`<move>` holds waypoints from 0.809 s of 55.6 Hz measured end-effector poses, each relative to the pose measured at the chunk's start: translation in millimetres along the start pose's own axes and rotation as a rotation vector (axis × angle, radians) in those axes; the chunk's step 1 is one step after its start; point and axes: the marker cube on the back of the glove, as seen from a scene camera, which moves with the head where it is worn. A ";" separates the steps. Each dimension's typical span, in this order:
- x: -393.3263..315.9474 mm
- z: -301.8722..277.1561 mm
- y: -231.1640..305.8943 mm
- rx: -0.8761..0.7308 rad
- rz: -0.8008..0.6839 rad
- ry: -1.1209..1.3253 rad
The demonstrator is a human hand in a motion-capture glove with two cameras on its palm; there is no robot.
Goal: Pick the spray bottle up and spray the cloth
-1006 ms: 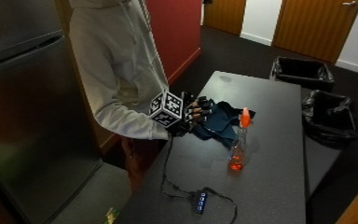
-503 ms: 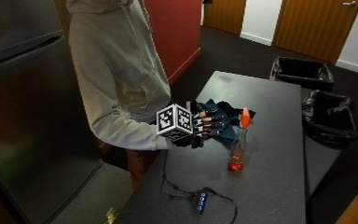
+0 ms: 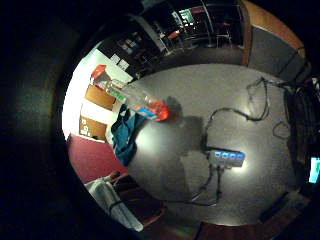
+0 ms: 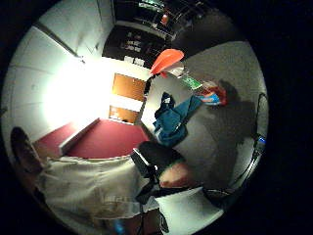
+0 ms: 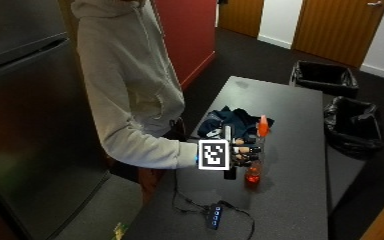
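Left to right in the outside view: person in a grey hoodie point(image 5: 129, 95) stands at the bench point(image 5: 292, 195) edge, right arm out across it. Right hand point(image 5: 244, 152) is level with the spray bottle point(image 5: 257, 150) body, fingers pointing at it and lying straight, side by side. Grip is wide, nothing in it; can't tell whether the fingertips touch the bottle yet. My read: reach phase, hand lined up side-on so the fingers can wrap the body below the trigger.

Bottle stands upright on the bench, orange trigger head on top, red liquid low in it. Upright and near the person's edge, so a side approach suits.

Dark teal cloth point(image 5: 228, 122) lies bunched on the bench just behind the bottle, further from the person. Little-finger palm view confirms it: bottle point(image 3: 132, 97) beside cloth point(image 3: 125, 132), bench bare around them. Close pairing means a short lift and aim once held.

A USB hub point(image 5: 215, 216) and its cable sit near the bench's front edge, away from the reach path.

Spraying not started.
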 end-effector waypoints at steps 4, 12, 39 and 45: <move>0.1 2.3 -13.5 0.037 0.019 -0.047; 23.6 8.3 -16.5 -0.055 0.050 0.027; 34.9 21.8 -50.5 -0.195 0.155 -0.186; 35.3 12.3 -54.0 -0.230 0.172 -0.280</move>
